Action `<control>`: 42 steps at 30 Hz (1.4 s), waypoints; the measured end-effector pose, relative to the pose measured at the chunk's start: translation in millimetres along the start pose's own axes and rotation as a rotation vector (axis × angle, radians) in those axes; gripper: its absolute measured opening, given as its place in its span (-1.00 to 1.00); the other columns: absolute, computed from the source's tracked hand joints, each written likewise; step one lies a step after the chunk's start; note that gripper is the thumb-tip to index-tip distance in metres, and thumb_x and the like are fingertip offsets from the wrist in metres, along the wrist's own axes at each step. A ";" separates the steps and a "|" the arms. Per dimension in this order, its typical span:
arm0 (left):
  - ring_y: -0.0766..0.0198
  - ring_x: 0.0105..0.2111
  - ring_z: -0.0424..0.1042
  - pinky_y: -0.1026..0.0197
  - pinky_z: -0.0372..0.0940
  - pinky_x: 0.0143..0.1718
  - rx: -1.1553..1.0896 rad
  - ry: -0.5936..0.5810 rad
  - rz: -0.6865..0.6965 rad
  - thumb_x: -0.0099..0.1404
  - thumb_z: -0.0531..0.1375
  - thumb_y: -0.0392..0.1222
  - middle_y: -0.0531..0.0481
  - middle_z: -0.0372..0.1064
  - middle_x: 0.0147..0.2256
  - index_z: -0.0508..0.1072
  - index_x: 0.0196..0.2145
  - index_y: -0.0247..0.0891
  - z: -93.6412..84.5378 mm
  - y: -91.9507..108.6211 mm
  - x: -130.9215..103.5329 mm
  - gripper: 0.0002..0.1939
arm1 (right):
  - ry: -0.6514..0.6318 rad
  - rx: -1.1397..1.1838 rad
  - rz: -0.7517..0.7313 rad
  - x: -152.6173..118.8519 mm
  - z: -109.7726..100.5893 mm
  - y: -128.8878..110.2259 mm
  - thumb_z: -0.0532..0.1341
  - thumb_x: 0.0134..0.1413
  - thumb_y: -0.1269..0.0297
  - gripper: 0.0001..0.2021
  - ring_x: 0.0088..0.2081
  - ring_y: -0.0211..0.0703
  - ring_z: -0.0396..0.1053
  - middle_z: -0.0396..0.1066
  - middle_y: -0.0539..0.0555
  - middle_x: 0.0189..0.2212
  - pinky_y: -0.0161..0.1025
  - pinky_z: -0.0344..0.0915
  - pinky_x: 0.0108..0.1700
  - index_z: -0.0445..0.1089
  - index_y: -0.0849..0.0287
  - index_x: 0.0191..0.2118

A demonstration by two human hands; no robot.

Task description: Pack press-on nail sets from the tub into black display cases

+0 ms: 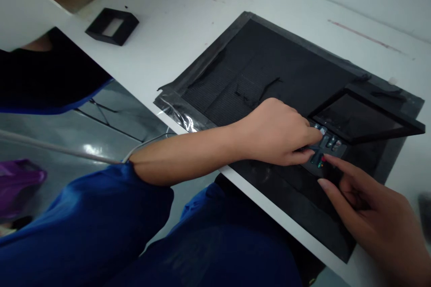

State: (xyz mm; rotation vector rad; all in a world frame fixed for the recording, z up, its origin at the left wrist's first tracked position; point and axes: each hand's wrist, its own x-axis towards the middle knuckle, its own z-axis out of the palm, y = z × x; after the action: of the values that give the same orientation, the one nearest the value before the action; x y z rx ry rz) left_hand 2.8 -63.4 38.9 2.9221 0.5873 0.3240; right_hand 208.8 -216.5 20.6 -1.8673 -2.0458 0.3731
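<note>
A dark case with a raised black-framed lid (363,116) stands at the right of a black mat (289,60). Its lower part, a grey tray (336,151), holds several small glossy pieces in compartments. My left hand (283,134) reaches over the tray with thumb and forefinger drawn together at its left side; whatever is between them is too small to make out. My right hand (373,208) is at the tray's near right edge, thumb and forefinger apart, its forefinger tip beside a small red piece (323,158).
A black open box (112,27) sits on the white table (188,22) at the upper left. Dark scraps lie on the mat. A cable hangs by my left forearm. Part of another person in dark clothing shows at the left, above a purple object (20,184).
</note>
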 end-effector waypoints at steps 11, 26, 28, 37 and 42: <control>0.28 -0.43 0.49 0.15 -0.16 -0.54 -0.003 -0.014 0.000 0.37 0.07 -0.06 0.09 0.54 -0.42 0.46 -0.35 -0.20 4.3 3.6 3.1 -0.75 | 0.016 0.001 0.001 -0.3 0.4 1.7 0.16 0.28 -0.05 -0.57 -0.67 -0.45 0.15 0.17 -0.17 -0.63 -0.45 0.13 -0.60 0.45 0.04 0.13; 0.31 -0.42 0.48 0.18 -0.16 -0.57 -0.029 -0.005 -0.007 0.44 0.04 -0.09 0.10 0.55 -0.37 0.47 -0.22 -0.18 3.5 6.8 1.8 -0.76 | 0.018 0.002 0.006 -1.9 1.2 5.3 0.16 0.29 -0.02 -0.58 -0.66 -0.44 0.15 0.18 -0.16 -0.62 -0.44 0.14 -0.58 0.43 0.03 0.15; 0.31 -0.41 0.49 0.17 -0.16 -0.57 -0.023 -0.001 0.010 0.44 0.04 -0.07 0.11 0.56 -0.35 0.47 -0.16 -0.16 3.0 6.3 1.0 -0.76 | 0.019 -0.005 0.000 -2.1 0.7 5.1 0.17 0.29 -0.02 -0.59 -0.66 -0.45 0.15 0.17 -0.17 -0.62 -0.45 0.13 -0.58 0.43 0.01 0.15; 0.30 -0.40 0.48 0.16 -0.11 -0.53 -0.024 -0.023 0.078 0.44 0.05 -0.04 0.11 0.58 -0.36 0.57 -0.22 -0.11 4.6 3.5 -1.0 -0.71 | 0.036 0.028 0.032 -3.8 -0.1 2.4 0.17 0.29 -0.01 -0.60 -0.64 -0.44 0.13 0.14 -0.16 -0.60 -0.43 0.13 -0.57 0.44 -0.01 0.14; 0.31 -0.41 0.47 0.18 -0.09 -0.53 -0.015 -0.001 0.079 0.42 0.06 -0.08 0.10 0.59 -0.34 0.57 -0.23 -0.12 5.1 2.7 -1.5 -0.72 | 0.074 0.030 0.077 -2.5 2.4 -0.5 0.20 0.27 0.00 -0.65 -0.63 -0.44 0.13 0.15 -0.15 -0.60 -0.41 0.12 -0.55 0.50 -0.02 0.08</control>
State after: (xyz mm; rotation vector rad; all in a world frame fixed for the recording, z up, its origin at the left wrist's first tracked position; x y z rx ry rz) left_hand 3.6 -67.0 34.3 2.9359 0.4674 0.3343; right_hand 207.5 -219.0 18.4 -1.9168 -1.9149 0.3465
